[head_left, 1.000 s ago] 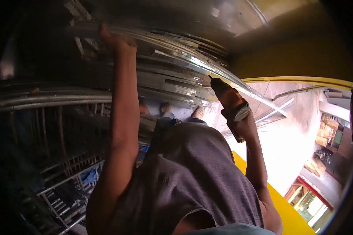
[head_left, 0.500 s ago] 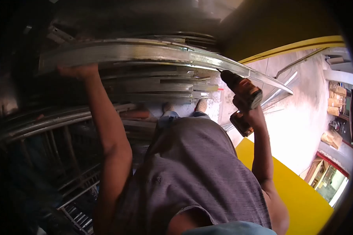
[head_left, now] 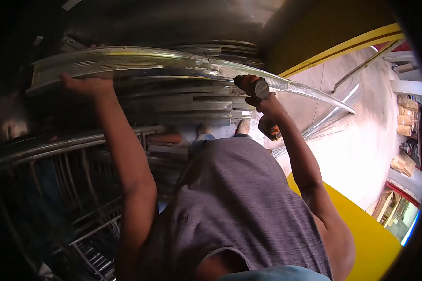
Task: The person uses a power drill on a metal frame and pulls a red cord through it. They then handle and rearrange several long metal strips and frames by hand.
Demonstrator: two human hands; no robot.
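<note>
A long, shiny metal channel runs across the upper middle, its far right end reaching down toward the pale floor. My left hand grips the channel near its left end from below; the thumb shows at the lower edge, and most of the fingers are behind the metal. In my right hand is an orange-and-black cordless drill, held by its handle. The drill's front points left, close to the channel's lower edge. Whether the tip touches the metal I cannot make out.
Stacked metal profiles lie behind and below the channel. A metal railing frame stands at left in shadow. Yellow panels rise at upper right and lower right. More metal strips lie on the floor, with paper-wrapped packages beyond.
The drill in my right hand has moved left and slightly up along the channel. The channel's left end has shifted slightly left, with my left hand still on it.
</note>
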